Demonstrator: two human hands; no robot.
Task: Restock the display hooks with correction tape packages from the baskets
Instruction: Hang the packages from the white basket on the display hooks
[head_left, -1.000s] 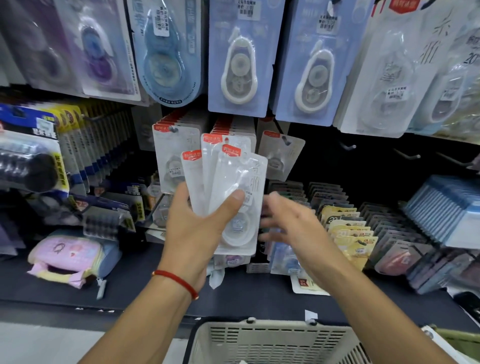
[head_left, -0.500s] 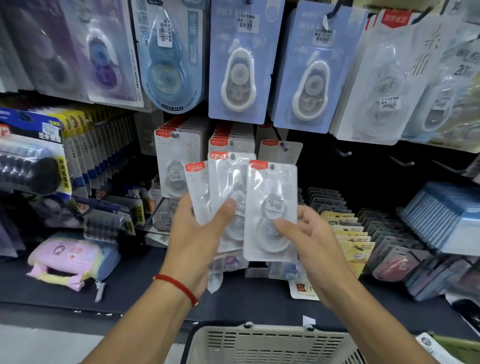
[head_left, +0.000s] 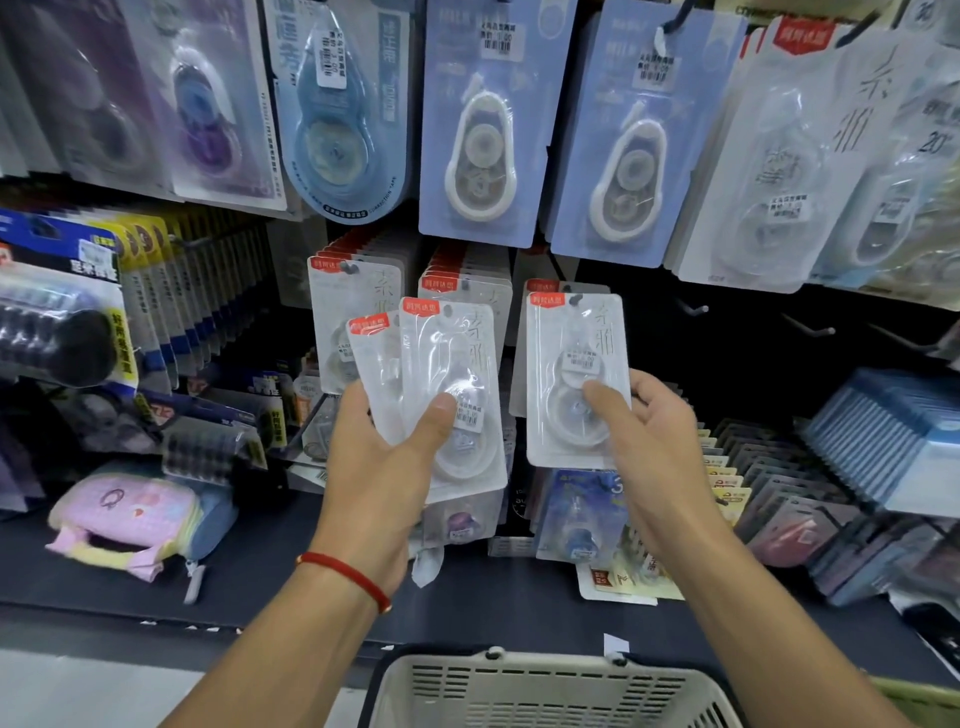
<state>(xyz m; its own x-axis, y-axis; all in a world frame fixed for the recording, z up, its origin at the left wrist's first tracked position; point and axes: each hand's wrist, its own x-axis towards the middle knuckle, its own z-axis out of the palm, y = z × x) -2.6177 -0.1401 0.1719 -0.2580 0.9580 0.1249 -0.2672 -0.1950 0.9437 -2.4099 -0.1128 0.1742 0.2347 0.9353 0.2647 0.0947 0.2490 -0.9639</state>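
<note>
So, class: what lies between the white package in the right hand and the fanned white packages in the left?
In the head view, a narrow gap separates the single package from the fanned packages; only dark shelf backing shows there.

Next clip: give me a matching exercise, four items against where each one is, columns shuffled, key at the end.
1. single package
2. fanned packages
3. basket
4. pink pouch

a. bottom edge, below both arms
b. left hand
c. shelf, far left
d. right hand, by a hook

Pairs: 1-d, 2-b, 3-a, 4-c
</note>
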